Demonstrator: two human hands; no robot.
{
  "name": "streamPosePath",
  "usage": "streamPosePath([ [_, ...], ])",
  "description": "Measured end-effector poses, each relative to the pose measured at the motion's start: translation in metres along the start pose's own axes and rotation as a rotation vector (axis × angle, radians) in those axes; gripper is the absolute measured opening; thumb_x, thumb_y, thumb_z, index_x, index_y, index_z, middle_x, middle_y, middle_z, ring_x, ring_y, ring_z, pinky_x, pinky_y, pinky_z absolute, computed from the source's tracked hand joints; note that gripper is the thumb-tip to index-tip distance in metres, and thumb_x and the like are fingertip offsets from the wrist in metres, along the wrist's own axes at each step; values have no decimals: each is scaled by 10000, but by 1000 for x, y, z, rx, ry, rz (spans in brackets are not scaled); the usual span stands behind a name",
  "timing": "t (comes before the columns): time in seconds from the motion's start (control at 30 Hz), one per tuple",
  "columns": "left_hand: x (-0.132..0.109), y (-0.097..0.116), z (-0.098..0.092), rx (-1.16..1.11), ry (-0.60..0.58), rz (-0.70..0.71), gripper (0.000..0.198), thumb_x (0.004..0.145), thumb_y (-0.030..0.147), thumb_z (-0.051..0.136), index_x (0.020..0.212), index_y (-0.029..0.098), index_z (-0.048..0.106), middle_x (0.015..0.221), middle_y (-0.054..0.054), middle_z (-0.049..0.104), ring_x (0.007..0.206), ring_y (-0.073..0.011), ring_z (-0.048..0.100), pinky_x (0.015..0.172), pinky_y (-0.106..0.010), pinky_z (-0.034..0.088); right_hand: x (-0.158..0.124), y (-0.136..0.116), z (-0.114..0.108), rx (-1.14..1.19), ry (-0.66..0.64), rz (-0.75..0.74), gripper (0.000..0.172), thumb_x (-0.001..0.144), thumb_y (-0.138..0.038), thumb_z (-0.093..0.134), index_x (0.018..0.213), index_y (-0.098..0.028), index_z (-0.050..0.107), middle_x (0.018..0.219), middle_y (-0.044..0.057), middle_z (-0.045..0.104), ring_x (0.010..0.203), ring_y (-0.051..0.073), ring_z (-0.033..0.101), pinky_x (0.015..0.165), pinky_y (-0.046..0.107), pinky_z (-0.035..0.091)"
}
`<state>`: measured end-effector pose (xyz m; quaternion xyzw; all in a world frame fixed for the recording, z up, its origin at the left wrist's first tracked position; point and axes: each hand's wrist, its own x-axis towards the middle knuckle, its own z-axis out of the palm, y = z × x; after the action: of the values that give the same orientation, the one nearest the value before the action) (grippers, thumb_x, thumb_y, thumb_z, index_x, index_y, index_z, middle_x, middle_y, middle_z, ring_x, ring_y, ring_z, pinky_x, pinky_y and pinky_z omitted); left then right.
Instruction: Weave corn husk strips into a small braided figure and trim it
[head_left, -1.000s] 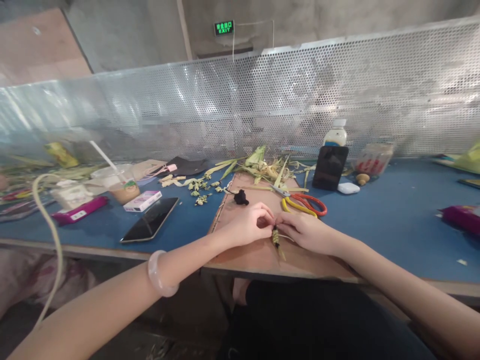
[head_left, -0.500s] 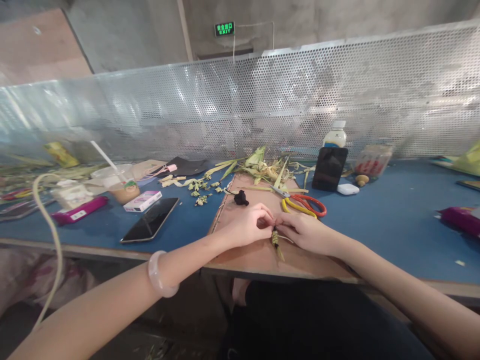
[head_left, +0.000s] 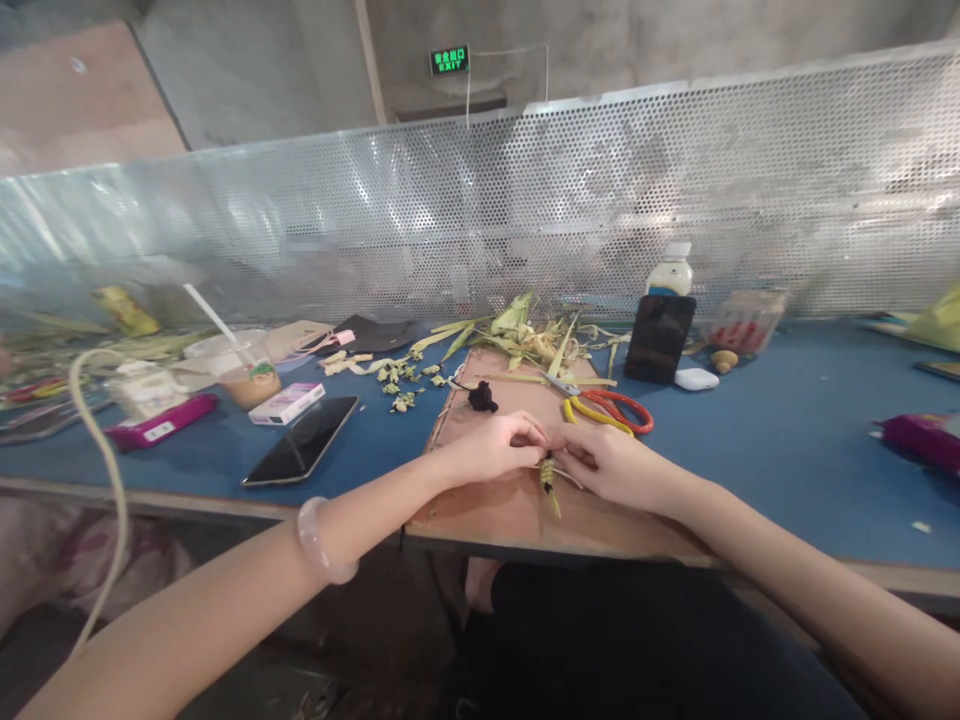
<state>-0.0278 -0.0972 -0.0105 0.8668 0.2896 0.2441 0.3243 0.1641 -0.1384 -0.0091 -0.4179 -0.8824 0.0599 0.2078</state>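
Small braided piece [head_left: 547, 474] pinched at its dark upper end

The left hand [head_left: 491, 447] and the right hand [head_left: 611, 465] are brought together, closed on the piece over a brown board [head_left: 480, 515]; whether the board is touched by it cannot be told. Beyond them, a black bundle [head_left: 482, 397] and scissors [head_left: 611, 410] are laid. Farther back, pale green strips [head_left: 521, 335] are heaped, and a dark phone [head_left: 660, 338] is stood before a white-capped bottle [head_left: 671, 272].
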Motion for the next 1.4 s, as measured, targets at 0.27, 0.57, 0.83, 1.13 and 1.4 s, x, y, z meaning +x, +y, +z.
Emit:
streamPosePath([
  [0.27, -1, -1, 2, 5, -4, 12, 146, 766, 247, 531, 827, 133, 601, 981, -69, 556, 894, -170, 550, 826, -282, 417, -1, 0, -3, 108, -37, -44, 134, 847, -200, 394, 805, -180, 519, 672, -5, 523, 586, 110, 447, 540, 230, 323],
  [0.57, -2, 0, 3, 65, 9, 44, 124, 768, 228, 533, 825, 134, 590, 967, -63, 564, 879, -159, 555, 802, -258, 424, 0, -1, -1, 128, -38, 14, 121, 813, -203, 428, 830, -177, 545, 641, -19, 519, 559, 104, 448, 527, 227, 325],
  [0.83, -2, 1, 3, 75, -10, 43, 138, 775, 248, 526, 833, 140, 591, 982, -62, 560, 887, -161, 554, 812, -260, 420, -1, 0, -1, 113, -30, 0, 127, 807, -177, 420, 838, -181, 542, 655, -17, 527, 571, 103, 454, 526, 224, 319],
  [1.13, -2, 2, 1, 50, -52, 25, 149, 785, 253, 507, 850, 152, 596, 1006, -55, 547, 897, -159, 547, 824, -258, 408, -1, 3, 1, 117, -15, -10, 77, 793, -194, 451, 802, -183, 526, 595, -43, 464, 521, 86, 405, 501, 211, 307],
  [1.4, -1, 5, 0, 16, -52, 20, 160, 798, 253, 505, 864, 157, 616, 983, -45, 556, 927, -154, 542, 861, -255, 391, 1, 3, -5, 233, -66, 19, 113, 802, -223, 451, 803, -159, 544, 569, -46, 437, 512, 89, 383, 484, 218, 294],
])
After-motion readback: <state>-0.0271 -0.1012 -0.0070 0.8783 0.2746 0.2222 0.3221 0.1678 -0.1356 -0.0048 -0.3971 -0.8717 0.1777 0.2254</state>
